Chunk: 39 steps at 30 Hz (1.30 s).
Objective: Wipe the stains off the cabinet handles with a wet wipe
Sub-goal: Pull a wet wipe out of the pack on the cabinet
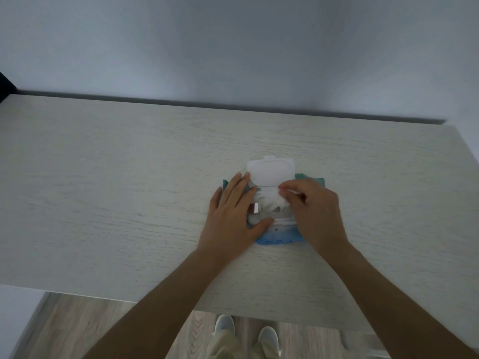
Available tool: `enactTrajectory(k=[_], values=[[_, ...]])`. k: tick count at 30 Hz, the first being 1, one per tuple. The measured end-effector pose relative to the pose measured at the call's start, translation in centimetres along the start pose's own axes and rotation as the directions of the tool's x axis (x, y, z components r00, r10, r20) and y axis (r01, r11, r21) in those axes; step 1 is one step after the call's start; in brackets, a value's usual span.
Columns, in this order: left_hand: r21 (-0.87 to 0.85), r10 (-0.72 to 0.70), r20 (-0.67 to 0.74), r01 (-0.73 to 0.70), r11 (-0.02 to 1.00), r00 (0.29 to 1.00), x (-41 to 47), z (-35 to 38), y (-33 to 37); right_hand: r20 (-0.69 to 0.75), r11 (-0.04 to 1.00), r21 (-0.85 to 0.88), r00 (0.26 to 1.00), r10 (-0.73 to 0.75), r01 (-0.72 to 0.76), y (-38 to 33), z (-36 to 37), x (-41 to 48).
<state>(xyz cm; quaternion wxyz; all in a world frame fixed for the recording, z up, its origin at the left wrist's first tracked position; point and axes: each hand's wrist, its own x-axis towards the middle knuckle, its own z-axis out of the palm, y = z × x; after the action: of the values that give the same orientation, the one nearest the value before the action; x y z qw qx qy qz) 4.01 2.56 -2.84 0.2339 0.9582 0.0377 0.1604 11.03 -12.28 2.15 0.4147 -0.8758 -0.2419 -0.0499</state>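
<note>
A blue and teal pack of wet wipes [278, 235] lies on the pale wooden cabinet top [116, 190], its white flip lid [270, 171] standing open at the far side. My left hand [233, 216] lies flat on the pack's left half, fingers spread, pressing it down. My right hand [313, 211] pinches the white wet wipe [268, 203] that sticks up bunched from the pack's opening. No cabinet handles are in view.
A plain grey wall [233, 47] rises behind the cabinet top. The front edge of the top runs across below my forearms, with wood-pattern floor [77, 327] and my two light shoes [246, 330] beneath. A dark object [5, 86] shows at the far left edge.
</note>
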Motion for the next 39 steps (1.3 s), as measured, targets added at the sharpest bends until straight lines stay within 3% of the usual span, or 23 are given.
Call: enactTrajectory(k=[5, 10, 13, 16, 19, 21, 23, 29, 33, 36, 39], values=[[0.001, 0.005, -0.021, -0.005, 1.0, 1.0, 0.0, 0.0, 0.1, -0.157, 0.998, -0.017, 0.986, -0.057, 0.055, 0.0, -1.5, -0.4], [0.017, 0.004, -0.006, -0.004, 1.0, 1.0, -0.1, 0.1, 0.2, 0.0, 0.958, -0.228, 0.984, -0.176, 0.171, 0.1, -0.8, -0.9], [0.006, 0.01, -0.019, -0.01, 1.0, 1.0, 0.0, 0.0, 0.2, 0.107, 0.977, -0.187, 0.991, -0.08, 0.099, 0.2, 0.3, -0.9], [0.02, 0.016, -0.02, -0.015, 1.0, 1.0, 0.1, 0.1, 0.1, 0.115, 0.991, -0.117, 0.992, -0.048, 0.062, 0.1, 0.8, -0.5], [0.034, 0.008, -0.003, -0.007, 0.999, 1.0, 0.0, 0.0, 0.0, -0.072, 0.996, -0.083, 0.996, -0.045, 0.039, -0.5, -0.4, -0.1], [0.042, 0.009, -0.002, -0.009, 0.999, 1.0, 0.0, 0.0, 0.0, -0.253, 0.997, 0.034, 0.964, 0.082, -0.076, -0.6, -2.3, 0.9], [0.043, 0.019, -0.005, -0.019, 0.999, 1.0, 0.0, -0.2, 0.2, -0.306, 0.986, 0.085, 0.938, 0.163, -0.143, -0.2, -4.2, 1.7], [0.006, 0.005, 0.012, -0.005, 1.0, 1.0, 0.1, -0.6, 0.7, -0.194, 0.97, 0.05, 0.951, 0.241, -0.236, 1.0, -4.5, 0.1], [-0.021, -0.012, 0.001, 0.012, 1.0, 1.0, 0.1, -1.2, 1.3, -0.133, 0.981, 0.012, 0.972, 0.195, -0.195, 1.8, -3.7, -1.8], [0.07, 0.084, -0.002, -0.084, 0.994, 0.996, -0.3, -1.4, 1.7, -0.129, 0.98, 0.041, 0.972, 0.197, -0.193, 2.0, -3.6, -2.7], [0.222, 0.173, 0.102, -0.192, 0.956, 0.98, -0.6, -1.3, 2.1, -0.167, 0.978, 0.075, 0.964, 0.205, -0.195, 2.2, -4.0, -3.2]])
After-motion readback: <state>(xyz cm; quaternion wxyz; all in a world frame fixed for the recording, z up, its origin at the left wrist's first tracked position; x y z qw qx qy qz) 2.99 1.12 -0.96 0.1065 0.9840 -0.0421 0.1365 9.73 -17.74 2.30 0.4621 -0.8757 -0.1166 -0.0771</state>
